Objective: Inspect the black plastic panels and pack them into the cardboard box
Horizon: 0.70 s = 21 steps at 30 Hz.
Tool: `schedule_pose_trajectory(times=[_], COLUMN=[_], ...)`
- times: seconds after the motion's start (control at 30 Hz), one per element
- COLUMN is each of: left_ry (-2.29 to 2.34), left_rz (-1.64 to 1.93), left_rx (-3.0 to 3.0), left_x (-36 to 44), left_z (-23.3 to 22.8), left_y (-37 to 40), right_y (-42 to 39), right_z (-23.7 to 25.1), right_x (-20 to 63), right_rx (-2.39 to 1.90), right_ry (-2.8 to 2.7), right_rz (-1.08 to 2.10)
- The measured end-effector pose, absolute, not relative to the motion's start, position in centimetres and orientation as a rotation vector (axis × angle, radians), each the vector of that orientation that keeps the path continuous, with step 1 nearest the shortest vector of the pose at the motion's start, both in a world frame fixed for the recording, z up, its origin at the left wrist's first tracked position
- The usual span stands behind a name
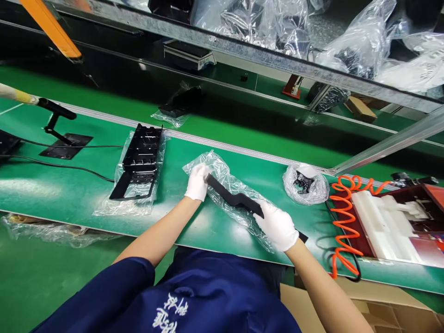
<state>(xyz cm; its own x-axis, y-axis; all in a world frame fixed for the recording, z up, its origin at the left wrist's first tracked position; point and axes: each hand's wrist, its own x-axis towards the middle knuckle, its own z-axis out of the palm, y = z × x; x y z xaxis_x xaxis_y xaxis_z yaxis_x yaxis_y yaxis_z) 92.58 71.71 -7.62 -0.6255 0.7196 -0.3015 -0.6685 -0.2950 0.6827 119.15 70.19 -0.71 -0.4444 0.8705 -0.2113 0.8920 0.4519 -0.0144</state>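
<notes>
the one camera is sitting on the person's head, looking forward and down at the green table (69, 194). it is tilting, so the table edge is slanting across the picture. it is staying close, showing both arms and the blue shirt (194, 296) below.

Green workbench (69, 194) and what lies on it

A clear plastic bag (229, 185) lies flat under the two gloved hands. Well off to the left of the grip, a black tray (140, 159) rests on another bag, with a small black stand (64, 138) and its cables beyond. Right of the grip sit a bundled bag of parts (307, 185), an orange coiled hose (343, 222) and a dark red fixture (white blocks on top) (426, 249).
</notes>
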Motion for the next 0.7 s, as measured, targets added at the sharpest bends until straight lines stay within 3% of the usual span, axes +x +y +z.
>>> schedule_pose_trajectory(times=[0.1,0.17,0.27,0.37,0.6,0.7], left_ry=[1.395,1.541,1.407,1.422,2.04,2.045], left_rz=[2.087,1.779,1.204,1.033,0.933,0.92], left_rx=[0.708,1.38,1.985,2.119,2.083,2.178], left_x=[93.2,95.4,100.2,102.6,96.5,98.2], left_z=[-5.9,-4.2,-2.6,-2.4,-2.7,-2.4], left_y=[71.0,70.3,70.0,70.8,74.5,74.4], right_y=[70.6,70.8,71.2,71.5,72.0,72.0], right_z=[-0.9,-0.9,-0.9,-1.1,-1.5,-1.4], right_x=[118.8,118.5,118.2,118.1,118.2,118.3], right_rx=[1.539,1.52,1.506,1.498,1.463,1.454], right_ry=[2.514,2.531,2.535,2.51,2.502,2.515], right_rz=[-0.169,-0.177,-0.134,-0.045,0.005,-0.025])
